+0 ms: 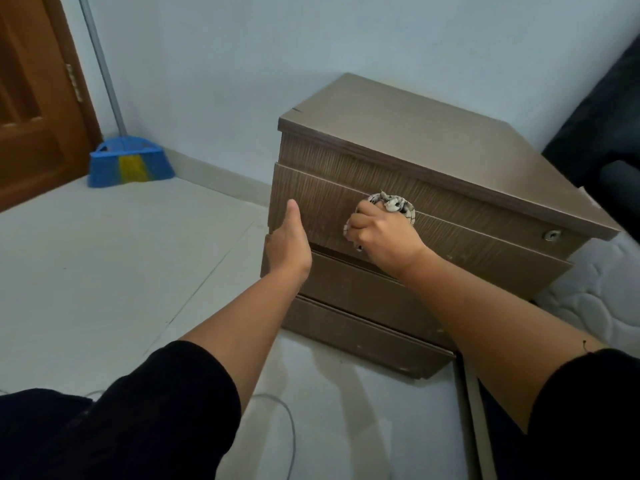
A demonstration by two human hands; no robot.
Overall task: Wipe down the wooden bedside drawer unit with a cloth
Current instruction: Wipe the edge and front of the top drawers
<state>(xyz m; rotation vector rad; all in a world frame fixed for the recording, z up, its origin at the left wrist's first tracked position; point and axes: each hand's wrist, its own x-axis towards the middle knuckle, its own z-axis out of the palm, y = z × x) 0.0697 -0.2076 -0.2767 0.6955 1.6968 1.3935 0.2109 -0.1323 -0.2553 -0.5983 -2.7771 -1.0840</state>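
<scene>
the cloth [394, 206] is kept bunched in the closed right hand [382, 237] and pressed on the top drawer front of the drawer unit [415, 133], steadied at its left edge by the spread left hand [289, 242], so the 2 lower fronts are judged not yet wiped.

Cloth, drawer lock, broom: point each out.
cloth [398, 205], head view, bunched part above the right hand's knuckles.
drawer lock [551, 235], head view, metal face.
broom [130, 166], head view, yellow bristle band.

Black sleeves [166, 386], bare forearms.
</scene>
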